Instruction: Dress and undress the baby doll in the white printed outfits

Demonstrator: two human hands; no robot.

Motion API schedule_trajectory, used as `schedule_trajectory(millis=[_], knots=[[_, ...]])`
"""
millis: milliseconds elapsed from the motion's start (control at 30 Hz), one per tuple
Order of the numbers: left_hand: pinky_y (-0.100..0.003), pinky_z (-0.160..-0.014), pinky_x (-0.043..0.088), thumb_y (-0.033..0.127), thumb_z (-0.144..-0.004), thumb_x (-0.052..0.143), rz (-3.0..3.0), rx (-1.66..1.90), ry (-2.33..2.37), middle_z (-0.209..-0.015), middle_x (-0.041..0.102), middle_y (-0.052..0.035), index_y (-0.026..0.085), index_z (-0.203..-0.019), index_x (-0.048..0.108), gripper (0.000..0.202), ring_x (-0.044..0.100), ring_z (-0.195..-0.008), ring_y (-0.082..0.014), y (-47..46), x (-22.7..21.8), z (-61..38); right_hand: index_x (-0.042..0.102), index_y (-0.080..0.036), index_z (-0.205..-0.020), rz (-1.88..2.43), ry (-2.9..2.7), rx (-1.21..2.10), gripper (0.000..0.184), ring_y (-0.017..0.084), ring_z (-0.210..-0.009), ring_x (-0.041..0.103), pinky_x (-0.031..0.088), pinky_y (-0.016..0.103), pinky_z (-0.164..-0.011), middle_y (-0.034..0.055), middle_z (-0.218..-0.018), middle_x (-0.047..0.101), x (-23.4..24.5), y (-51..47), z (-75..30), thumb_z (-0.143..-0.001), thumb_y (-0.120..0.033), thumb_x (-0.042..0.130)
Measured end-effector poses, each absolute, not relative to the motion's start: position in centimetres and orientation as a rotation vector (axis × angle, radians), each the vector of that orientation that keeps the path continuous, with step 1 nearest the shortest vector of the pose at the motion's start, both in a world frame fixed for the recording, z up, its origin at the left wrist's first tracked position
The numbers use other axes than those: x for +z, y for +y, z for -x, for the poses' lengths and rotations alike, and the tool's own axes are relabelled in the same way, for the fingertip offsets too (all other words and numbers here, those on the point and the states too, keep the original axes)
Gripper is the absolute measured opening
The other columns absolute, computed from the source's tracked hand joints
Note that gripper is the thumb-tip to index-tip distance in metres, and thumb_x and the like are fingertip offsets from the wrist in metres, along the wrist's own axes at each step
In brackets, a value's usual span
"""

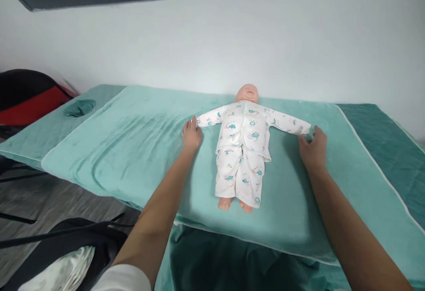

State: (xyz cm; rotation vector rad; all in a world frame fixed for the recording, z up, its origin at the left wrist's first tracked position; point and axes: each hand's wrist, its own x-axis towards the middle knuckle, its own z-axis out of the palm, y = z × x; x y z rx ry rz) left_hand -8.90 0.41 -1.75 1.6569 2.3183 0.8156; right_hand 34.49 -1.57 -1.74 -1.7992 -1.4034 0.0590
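Both hands curve at tapering printed cloth sleeves on a smooth-headed doll, grip unclear.

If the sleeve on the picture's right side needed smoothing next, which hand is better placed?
The right hand, I'd judge: it is close by that sleeve's end, while the left hand is across the patterned shirt, beside the opposite sleeve.

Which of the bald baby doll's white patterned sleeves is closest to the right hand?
The white, teal-printed sleeve on the picture's right: its end is at the bare right hand, while the other white sleeve ends by the bare left hand.
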Motion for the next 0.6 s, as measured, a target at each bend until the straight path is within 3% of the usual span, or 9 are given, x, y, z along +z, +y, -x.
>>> schedule_trajectory(millis=[100, 200, 367, 600], knots=[[-0.056, -0.121, 0.032, 0.018, -0.096, 0.031, -1.701, 0.791, 2.315, -0.158, 0.047, -0.0112, 0.022, -0.158, 0.037, 0.063, 0.034, -0.153, -0.0287, 0.8, -1.8, 9.1, 0.057, -0.007, -0.136, 1.911, -1.285, 0.148, 0.061, 0.029, -0.105, 0.063, 0.05, 0.048, -0.099, 0.0208, -0.12, 0.065, -1.4, 0.5, -35.9, -0.08, -0.031, 0.065], [-0.054, -0.121, 0.033, 0.015, -0.095, 0.03, -1.71, 0.778, 2.353, -0.157, 0.049, -0.0118, 0.022, -0.156, 0.041, 0.062, 0.036, -0.152, -0.0277, 1.3, -2.0, 9.5, 0.061, -0.01, -0.127, 1.926, -1.23, 0.169, 0.052, 0.027, -0.096, 0.062, 0.048, 0.046, -0.097, 0.0155, -0.107, 0.067, -1.2, 1.2, -36.0, -0.077, -0.025, 0.066], [-0.044, -0.121, 0.037, 0.008, -0.092, 0.028, -1.741, 0.834, 2.408, -0.158, 0.049, -0.0064, 0.019, -0.156, 0.042, 0.066, 0.036, -0.152, -0.023, 2.2, -2.3, 10.5, 0.063, -0.017, -0.117, 1.853, -1.144, 0.222, 0.038, 0.023, -0.088, 0.062, 0.05, 0.038, -0.09, 0.0101, -0.101, 0.067, -1.5, 1.6, -36.6, -0.079, -0.022, 0.063], [-0.047, -0.117, 0.039, 0.008, -0.092, 0.027, -1.746, 0.86, 2.515, -0.154, 0.053, -0.0069, 0.022, -0.157, 0.041, 0.068, 0.041, -0.148, -0.0259, 2.6, -2.3, 11.0, 0.062, -0.017, -0.111, 1.829, -1.081, 0.174, 0.033, 0.021, -0.083, 0.06, 0.05, 0.036, -0.084, 0.0094, -0.097, 0.065, -2.1, 2.0, -37.2, -0.079, -0.019, 0.059]])
